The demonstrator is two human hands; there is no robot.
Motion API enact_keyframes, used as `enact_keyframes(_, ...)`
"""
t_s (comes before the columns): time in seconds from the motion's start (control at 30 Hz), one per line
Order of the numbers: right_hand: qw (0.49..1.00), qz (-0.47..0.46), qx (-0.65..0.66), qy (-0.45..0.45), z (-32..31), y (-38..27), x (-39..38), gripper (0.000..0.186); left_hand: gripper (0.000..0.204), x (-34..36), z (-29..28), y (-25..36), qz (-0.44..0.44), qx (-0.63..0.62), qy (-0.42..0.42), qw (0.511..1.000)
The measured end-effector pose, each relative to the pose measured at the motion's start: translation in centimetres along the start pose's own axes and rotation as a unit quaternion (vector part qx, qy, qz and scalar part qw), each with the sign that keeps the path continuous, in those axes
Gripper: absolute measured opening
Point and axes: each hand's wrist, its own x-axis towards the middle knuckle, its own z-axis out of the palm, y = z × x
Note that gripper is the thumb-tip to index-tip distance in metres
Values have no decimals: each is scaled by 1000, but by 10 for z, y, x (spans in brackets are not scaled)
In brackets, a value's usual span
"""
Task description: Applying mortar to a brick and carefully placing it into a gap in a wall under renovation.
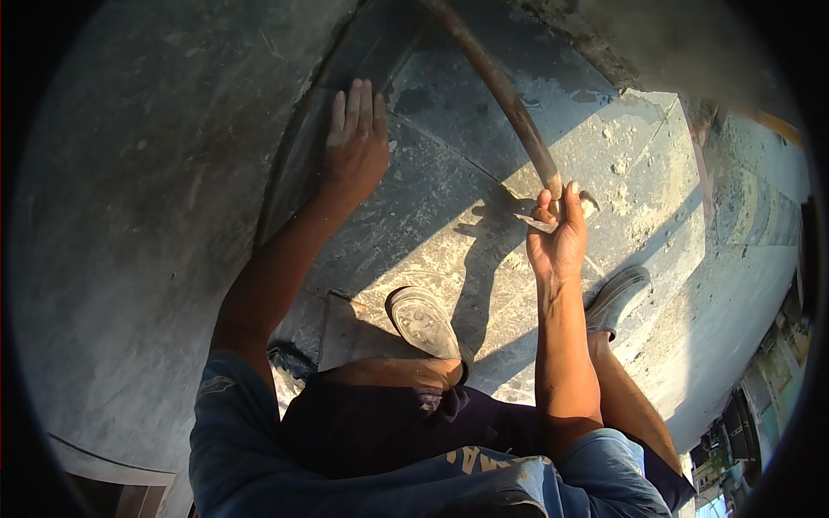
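Observation:
My left hand (357, 142) lies flat, fingers stretched out and close together, on the dark grey floor tiles (432, 181) beside the wall's foot. Nothing shows in it. My right hand (560, 233) is closed at the near end of a long-handled tool (501, 82), whose brown shaft runs up past the top of the picture. A pale, pointed metal piece juts out to the left of these fingers, and a rounded dark end shows on their right. How the metal joins the shaft is hidden by my fingers.
A grey wall (147, 216) rises along the left. Pale crumbs of mortar (620, 164) lie scattered on the sunlit tiles at right. My dusty shoes (423, 319) stand on the tiles between my arms and at right. Wet-looking patches darken the far tiles.

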Motion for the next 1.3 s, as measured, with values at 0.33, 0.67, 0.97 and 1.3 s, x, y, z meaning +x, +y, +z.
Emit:
enact_keyframes(0.33,998,-39,-49,31,28,32,-1,14,51,20,17,-32,65,72,-10,995)
enact_keyframes(0.67,996,-47,-74,0,32,17,9,14,50,34,21,-38,43,34,33,998)
enact_keyframes(0.97,996,-80,-43,4,47,17,19,17,52,36,20,-36,44,26,21,998)
enact_keyframes(1.3,996,-78,-27,25,56,22,26,18,56,36,19,-36,45,52,-2,998)
